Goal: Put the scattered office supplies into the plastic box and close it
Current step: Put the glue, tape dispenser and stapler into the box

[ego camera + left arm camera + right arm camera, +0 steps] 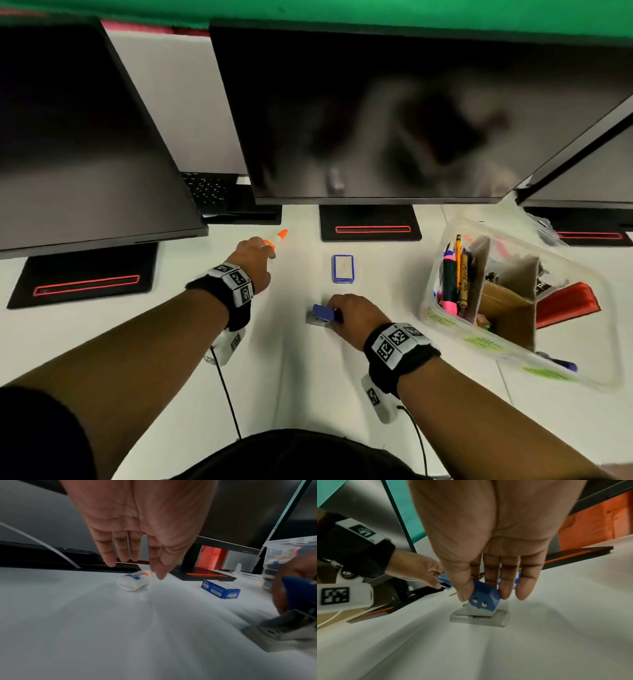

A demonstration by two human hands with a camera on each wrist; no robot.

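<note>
While you look down at the white table (308,394), three dark monitors (394,113) stand along its far side. At your right, the clear plastic box (597,363) sits open on the table, already with pens and cardboard dividers inside, and a red thing lies in it too. Your right hand (356,317) is near the middle of the table, and its grip pinches the blue stapler (483,597) between thumb and fingers; the grey base of the stapler touches the table. Just beyond it lies the small blue staple box (343,268), flat and apart from both hands. Your left hand (253,262) reaches farther left, with the grip spread and the fingers straight, just above the white glue bottle (133,580), which lies on its side with the orange cap pointing to the monitors.
</note>
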